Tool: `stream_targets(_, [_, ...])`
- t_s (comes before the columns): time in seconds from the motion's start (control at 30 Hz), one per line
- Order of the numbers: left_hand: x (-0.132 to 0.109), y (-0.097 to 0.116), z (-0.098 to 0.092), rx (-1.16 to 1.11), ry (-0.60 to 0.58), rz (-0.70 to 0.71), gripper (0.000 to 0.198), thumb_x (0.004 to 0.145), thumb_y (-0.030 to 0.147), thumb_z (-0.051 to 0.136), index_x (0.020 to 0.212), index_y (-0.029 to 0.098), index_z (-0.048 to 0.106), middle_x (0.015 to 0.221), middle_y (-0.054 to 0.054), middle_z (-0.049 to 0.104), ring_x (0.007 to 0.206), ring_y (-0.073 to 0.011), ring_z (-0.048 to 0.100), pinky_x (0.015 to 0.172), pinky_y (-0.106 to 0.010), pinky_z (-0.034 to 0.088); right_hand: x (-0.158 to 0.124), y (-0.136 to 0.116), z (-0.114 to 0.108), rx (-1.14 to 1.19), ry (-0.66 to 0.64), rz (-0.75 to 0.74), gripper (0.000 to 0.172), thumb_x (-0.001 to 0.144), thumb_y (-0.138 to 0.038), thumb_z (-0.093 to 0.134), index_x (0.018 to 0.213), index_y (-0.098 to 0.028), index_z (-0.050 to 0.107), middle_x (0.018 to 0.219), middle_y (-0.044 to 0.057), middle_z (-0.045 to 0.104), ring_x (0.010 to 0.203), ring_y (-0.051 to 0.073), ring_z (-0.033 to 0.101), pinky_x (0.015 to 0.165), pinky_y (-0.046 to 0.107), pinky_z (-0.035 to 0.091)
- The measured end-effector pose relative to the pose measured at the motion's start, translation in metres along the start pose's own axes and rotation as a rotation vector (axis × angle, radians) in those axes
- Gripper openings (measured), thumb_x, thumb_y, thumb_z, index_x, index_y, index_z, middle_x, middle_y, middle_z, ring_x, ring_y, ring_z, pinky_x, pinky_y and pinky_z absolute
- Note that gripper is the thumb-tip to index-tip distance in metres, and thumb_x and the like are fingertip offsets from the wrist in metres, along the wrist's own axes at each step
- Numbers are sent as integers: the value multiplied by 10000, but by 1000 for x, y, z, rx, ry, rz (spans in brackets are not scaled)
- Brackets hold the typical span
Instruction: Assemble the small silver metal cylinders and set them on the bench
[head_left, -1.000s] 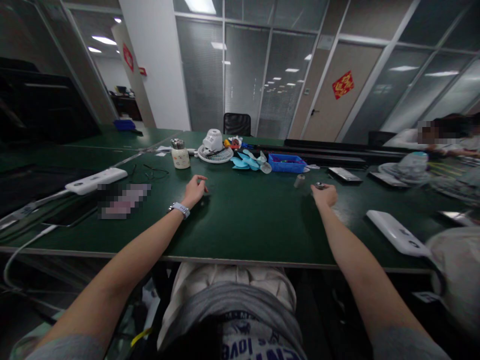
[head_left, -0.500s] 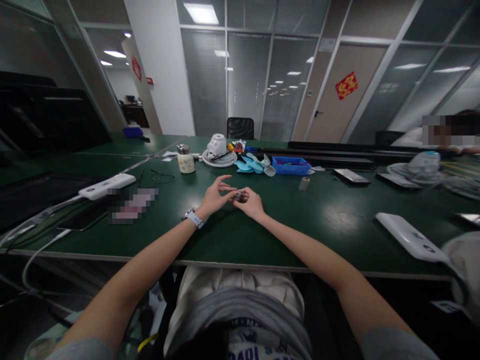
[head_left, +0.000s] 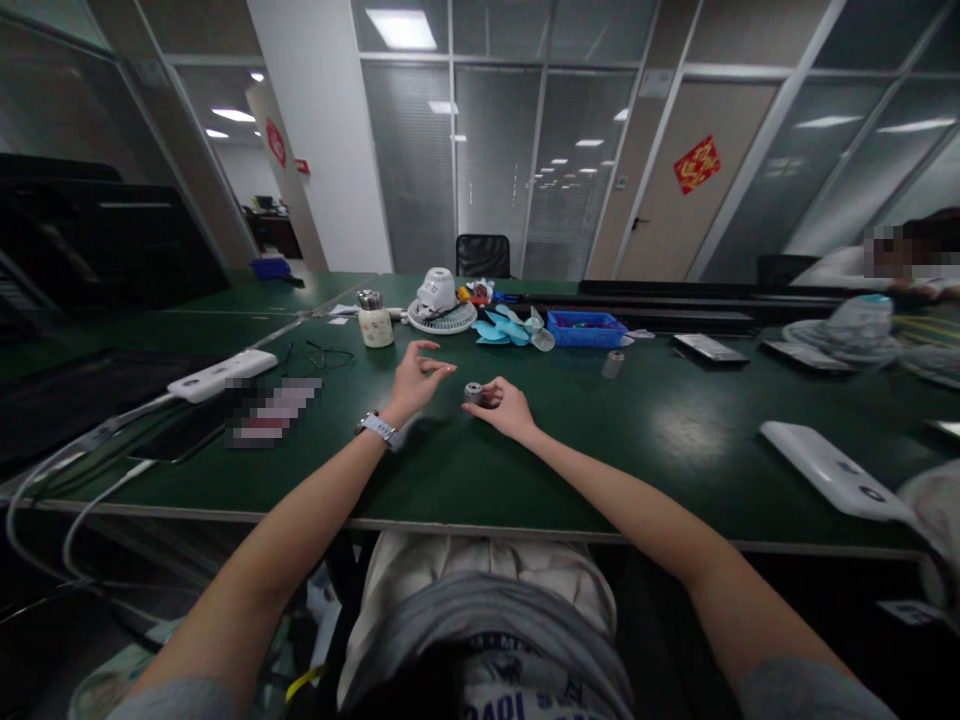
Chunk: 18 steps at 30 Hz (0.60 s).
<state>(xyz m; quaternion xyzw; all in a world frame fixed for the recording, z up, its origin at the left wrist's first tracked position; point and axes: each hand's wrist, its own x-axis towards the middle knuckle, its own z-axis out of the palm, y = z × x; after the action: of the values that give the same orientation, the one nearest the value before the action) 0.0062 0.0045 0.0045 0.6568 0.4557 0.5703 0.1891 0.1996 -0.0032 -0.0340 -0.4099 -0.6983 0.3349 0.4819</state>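
Note:
My right hand (head_left: 504,406) rests on the green table (head_left: 525,450) and pinches a small grey metal cylinder (head_left: 473,392) between its fingertips. My left hand (head_left: 415,378), with a watch on its wrist, hovers just left of the cylinder, thumb and forefinger drawn close together and the other fingers lifted; nothing shows in it. A second small metal cylinder (head_left: 612,364) stands farther right on the table.
At the back are a white fan body with its grille (head_left: 441,304), light-blue fan blades (head_left: 504,327), a blue tray (head_left: 586,327) and a small flask (head_left: 374,319). White power strips lie at left (head_left: 222,373) and right (head_left: 834,470). Another person (head_left: 892,262) sits far right.
My right hand came in from the right with the small cylinder to meet the left hand at the middle. The left hand has since drawn back a little from it.

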Motion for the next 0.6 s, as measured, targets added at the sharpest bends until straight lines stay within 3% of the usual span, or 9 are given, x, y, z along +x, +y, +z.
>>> stream_targets(0.13, [3, -35, -14, 70, -313, -176, 604, 619, 402, 790, 1123, 197, 527, 817, -56, 752, 858, -242, 703, 858, -398, 504, -4, -3, -7, 4, -4, 22, 403, 611, -382, 796, 833, -206, 510, 914, 58, 704, 797, 182, 698, 724, 319, 570])
stream_targets(0.27, [4, -44, -16, -18, -435, -248, 721, 573, 426, 815, 1184, 179, 522, 850, -75, 755, 880, -245, 704, 877, -405, 504, -4, -4, -9, 0, -7, 23, 371, 630, -337, 788, 833, -206, 506, 907, 47, 700, 813, 175, 692, 767, 329, 562])
stream_targets(0.37, [5, -41, -14, -71, -372, -297, 743, 613, 460, 788, 1235, 171, 501, 919, -109, 748, 917, -255, 696, 851, -403, 519, -3, -4, -8, 21, -14, 47, 345, 642, -294, 785, 832, -206, 510, 921, 43, 705, 843, 170, 689, 817, 347, 549])
stream_targets(0.5, [7, -42, -14, -53, -194, -339, 576, 745, 488, 676, 1187, 152, 527, 929, -133, 738, 943, -241, 690, 847, -373, 519, -4, -4, -10, 45, -43, 69, 319, 673, -279, 771, 856, -207, 521, 976, 50, 709, 891, 171, 685, 854, 367, 535])
stream_targets(0.6, [7, -42, -14, -4, -163, -334, 506, 788, 470, 632, 1167, 150, 533, 893, -122, 738, 906, -230, 698, 846, -363, 514, -6, -6, -12, 31, -64, 61, 310, 700, -289, 754, 903, -202, 537, 1004, 61, 705, 918, 169, 679, 867, 363, 526])
